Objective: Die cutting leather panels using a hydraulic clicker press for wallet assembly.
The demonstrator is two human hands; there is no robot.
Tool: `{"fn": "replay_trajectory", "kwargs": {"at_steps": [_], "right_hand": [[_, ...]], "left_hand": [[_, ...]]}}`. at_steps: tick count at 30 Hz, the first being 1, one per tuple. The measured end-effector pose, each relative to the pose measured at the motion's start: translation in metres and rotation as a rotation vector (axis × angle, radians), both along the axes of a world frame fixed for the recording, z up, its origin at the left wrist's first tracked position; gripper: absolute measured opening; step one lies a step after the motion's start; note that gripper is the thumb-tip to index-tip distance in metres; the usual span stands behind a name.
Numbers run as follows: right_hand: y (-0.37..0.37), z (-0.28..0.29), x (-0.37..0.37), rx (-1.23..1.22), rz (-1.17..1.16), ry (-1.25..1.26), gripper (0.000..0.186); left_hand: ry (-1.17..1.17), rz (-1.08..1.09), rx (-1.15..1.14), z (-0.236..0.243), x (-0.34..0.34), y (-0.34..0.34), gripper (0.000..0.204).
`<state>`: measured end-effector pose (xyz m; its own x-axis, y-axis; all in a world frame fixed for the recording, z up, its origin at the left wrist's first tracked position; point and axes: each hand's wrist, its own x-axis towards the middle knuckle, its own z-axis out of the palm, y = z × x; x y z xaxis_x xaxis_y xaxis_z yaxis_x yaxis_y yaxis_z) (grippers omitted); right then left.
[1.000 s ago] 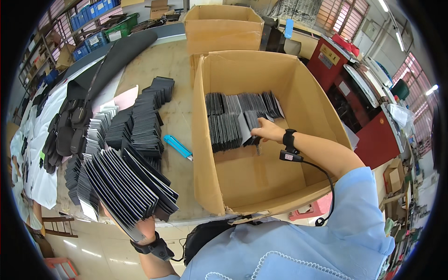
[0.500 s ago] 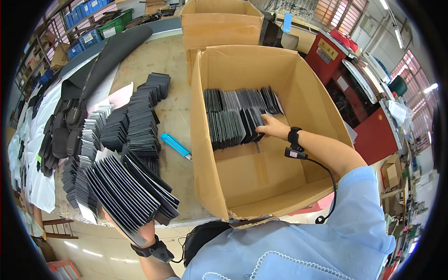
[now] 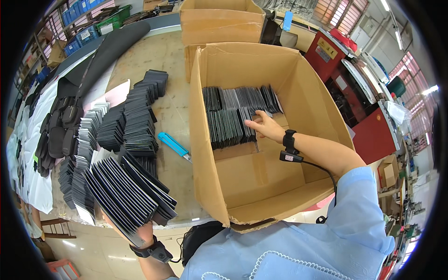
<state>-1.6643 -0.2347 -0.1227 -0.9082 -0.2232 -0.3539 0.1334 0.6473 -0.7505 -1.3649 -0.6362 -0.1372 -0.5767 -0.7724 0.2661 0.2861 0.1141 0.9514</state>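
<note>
My left hand [image 3: 145,232] is wrapped round the lower end of a thick fanned stack of flat dark pieces with pale edges [image 3: 122,189], above the table's near edge. Most of its fingers are hidden beneath the stack. Inside an open cardboard box [image 3: 205,182], two rows of similar dark flat pieces [image 3: 225,127] stand on edge, packed against the far left part. My right hand [image 3: 269,127] hovers at the right end of the nearer row, thumb and fingers apart, with nothing visible in them. Whether a fingertip touches the row I cannot tell.
On the table [image 3: 175,112] lie long overlapping rows of dark pieces [image 3: 140,119], a blue utility knife [image 3: 172,143] beside the box, and several black pouches [image 3: 58,135]. A second carton [image 3: 221,28] stands behind. A red machine [image 3: 368,135] is at the right.
My right hand has opened and drawn slightly up and left from the row's end; the pieces there now stand closer together. My left hand still holds its stack.
</note>
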Motion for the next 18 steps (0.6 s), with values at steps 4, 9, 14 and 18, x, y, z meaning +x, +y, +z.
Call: {"fn": "replay_trajectory", "kwargs": {"at_steps": [4,9,14,18], "right_hand": [[-0.002,-0.005,-0.003,0.112,0.075,0.076,0.101],[-0.011,0.010,-0.008,0.336,0.132,0.139,0.101],[-0.019,-0.008,-0.007,0.326,0.021,0.202,0.108],[-0.017,-0.009,-0.009,0.200,-0.019,0.065,0.105]], "left_hand": [[0.006,-0.175,-0.048,0.013,-0.006,0.003,0.059],[0.195,-0.312,0.256,0.011,-0.007,-0.001,0.051],[0.156,-0.374,0.255,0.016,-0.010,0.002,0.057],[0.354,-0.522,0.550,0.035,-0.020,0.016,0.053]]}}
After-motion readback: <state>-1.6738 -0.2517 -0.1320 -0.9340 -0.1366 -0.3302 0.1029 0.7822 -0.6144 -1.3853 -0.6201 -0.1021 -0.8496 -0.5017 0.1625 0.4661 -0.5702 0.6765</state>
